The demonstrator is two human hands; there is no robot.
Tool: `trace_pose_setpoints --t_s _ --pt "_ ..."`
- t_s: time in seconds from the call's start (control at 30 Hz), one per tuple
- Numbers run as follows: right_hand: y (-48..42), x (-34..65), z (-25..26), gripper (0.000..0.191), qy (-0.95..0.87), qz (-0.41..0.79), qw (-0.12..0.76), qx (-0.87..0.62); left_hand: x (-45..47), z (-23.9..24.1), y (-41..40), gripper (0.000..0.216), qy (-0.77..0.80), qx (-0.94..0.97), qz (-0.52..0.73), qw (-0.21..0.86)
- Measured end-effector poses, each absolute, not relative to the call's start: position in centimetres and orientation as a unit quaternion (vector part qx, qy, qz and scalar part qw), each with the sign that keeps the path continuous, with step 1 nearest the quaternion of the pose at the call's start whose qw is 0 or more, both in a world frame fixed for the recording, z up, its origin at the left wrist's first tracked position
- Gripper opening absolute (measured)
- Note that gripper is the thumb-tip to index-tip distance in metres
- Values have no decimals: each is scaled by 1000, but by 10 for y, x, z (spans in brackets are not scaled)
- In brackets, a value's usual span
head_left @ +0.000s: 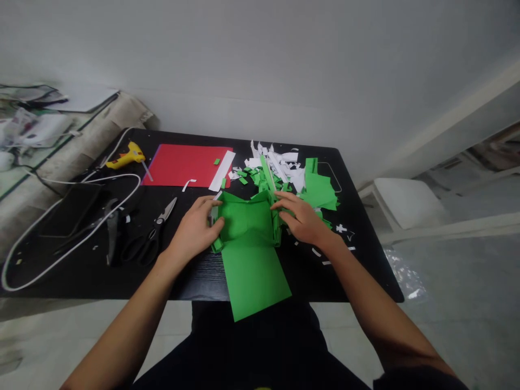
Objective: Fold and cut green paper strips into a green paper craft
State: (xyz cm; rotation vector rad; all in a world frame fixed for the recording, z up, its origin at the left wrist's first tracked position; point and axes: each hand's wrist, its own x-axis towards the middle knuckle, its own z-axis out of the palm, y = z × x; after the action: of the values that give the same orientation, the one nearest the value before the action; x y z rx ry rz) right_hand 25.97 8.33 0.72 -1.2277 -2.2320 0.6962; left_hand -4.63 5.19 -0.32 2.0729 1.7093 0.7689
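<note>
Green paper box form (pixel 246 219), 1 piece: open at the top, with raised folded sides, standing near the front middle of the black table (pixel 195 280), between the 2 hands; its visible interior is a green panel. Green sheet (pixel 257 284), 1: extends from the form's near side past the table edge; whether it is joined cannot be told. Left hand (pixel 197 225): at the form's left side, thumb and fingers apart against the wall; whether they pinch it cannot be told. Right hand (pixel 303 216): at the right side, fingers bent and slightly spread, tips on the folded edge; the thumb is hidden, so a pinch cannot be told. Behind the form: a loose heap of white scraps (pixel 291 157) and green scraps (pixel 255 177). Right of the heap: larger green paper (pixel 319 189). Left rear: red sheet (pixel 182 165), with 1 white strip (pixel 222 171) across its right end; yellow glue gun (pixel 128 156) near its left edge. Left of the left hand: scissors (pixel 156 230), 1 pair, black-handled, blades pointing away from the person; white cable (pixel 81 248), looped.
</note>
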Motion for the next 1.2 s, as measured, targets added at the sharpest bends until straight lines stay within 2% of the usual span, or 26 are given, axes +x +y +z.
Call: trace_pose_setpoints --t_s 0.07,0.3,1.2 --pt "82 260 6 19 -807 236 267 -472 -48 -2 51 38 599 733 272 175" --pt "78 258 0 14 -780 218 299 -504 -54 -2 49 33 589 734 285 180" --pt "73 263 -3 23 -739 302 328 -505 -54 -1 49 31 577 740 290 188"
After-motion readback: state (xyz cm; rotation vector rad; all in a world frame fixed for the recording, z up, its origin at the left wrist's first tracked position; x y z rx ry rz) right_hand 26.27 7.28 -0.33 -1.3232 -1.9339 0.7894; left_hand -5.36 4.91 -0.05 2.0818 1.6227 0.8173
